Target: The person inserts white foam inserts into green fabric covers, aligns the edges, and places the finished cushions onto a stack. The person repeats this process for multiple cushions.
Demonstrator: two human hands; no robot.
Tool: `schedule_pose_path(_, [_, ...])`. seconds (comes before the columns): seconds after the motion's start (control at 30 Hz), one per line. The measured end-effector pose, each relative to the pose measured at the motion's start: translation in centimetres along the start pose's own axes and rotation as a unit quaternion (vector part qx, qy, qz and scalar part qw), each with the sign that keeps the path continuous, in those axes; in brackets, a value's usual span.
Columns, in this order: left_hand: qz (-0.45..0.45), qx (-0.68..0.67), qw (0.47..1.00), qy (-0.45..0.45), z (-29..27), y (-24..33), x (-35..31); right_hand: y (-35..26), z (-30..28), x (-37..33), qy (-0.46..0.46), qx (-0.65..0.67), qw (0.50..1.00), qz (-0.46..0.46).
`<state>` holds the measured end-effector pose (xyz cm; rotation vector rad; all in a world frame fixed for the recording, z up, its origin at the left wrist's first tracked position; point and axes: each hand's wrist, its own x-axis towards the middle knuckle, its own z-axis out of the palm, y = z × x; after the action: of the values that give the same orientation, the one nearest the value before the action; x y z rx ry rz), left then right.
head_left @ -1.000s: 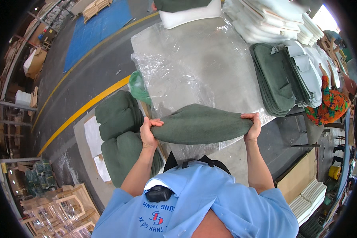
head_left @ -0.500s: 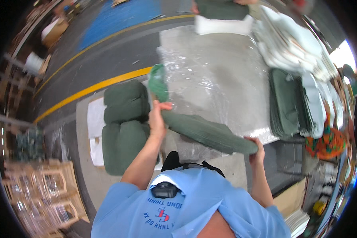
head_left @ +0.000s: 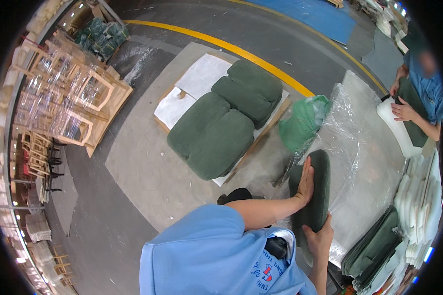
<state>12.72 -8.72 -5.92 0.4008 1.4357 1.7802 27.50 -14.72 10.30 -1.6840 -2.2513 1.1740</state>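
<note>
A dark green seat cushion (head_left: pixel 316 191) stands on edge between my hands, over the near side of the plastic-covered table. My left hand (head_left: pixel 306 183) lies flat along its broad side, fingers straight and together. Lower down, my right hand (head_left: pixel 321 237) grips the cushion's near edge, its thumb on the side turned to me. To the left, piles of similar green cushions (head_left: pixel 211 135) rest on a board with white sheets (head_left: pixel 202 73). A green plastic bag (head_left: pixel 302 123) lies between those piles and the clear plastic sheet (head_left: pixel 347 128).
Across the table a co-worker's hands (head_left: pixel 403 109) hold a green cover over white foam (head_left: pixel 396 125). Stacked green covers (head_left: pixel 371 246) and white foam pads (head_left: pixel 418 196) stand at the right. Wooden chair frames (head_left: pixel 91 108) sit on a pallet at far left.
My view has swung left toward the cushion piles. The held cushion has turned from lying lengthwise across me to standing on edge, and my left hand has moved from its end onto its side.
</note>
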Motion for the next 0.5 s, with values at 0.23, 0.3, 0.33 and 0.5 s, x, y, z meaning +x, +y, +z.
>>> schedule_pose_path(0.23, [-0.241, -0.154, 0.954, -0.086, -4.0, 2.3, -0.6, 0.8, 0.2, -1.0, 0.041, -0.026, 0.999, -0.009])
schedule_pose_path(0.3, [-0.315, -0.204, 0.918, -0.128, -7.7, 3.7, 0.6, -0.8, -0.7, -1.9, 0.023, -0.024, 0.999, -0.03])
schedule_pose_path(0.33, [-0.34, -0.221, 0.906, -0.12, -9.9, 4.5, 0.6, -1.2, -1.3, -2.6, 0.019, -0.023, 0.999, -0.03])
schedule_pose_path(0.5, [-0.511, -0.255, 0.808, -0.144, -21.2, 9.9, -1.2, -2.2, -3.2, -6.5, -0.042, -0.147, 0.968, -0.2])
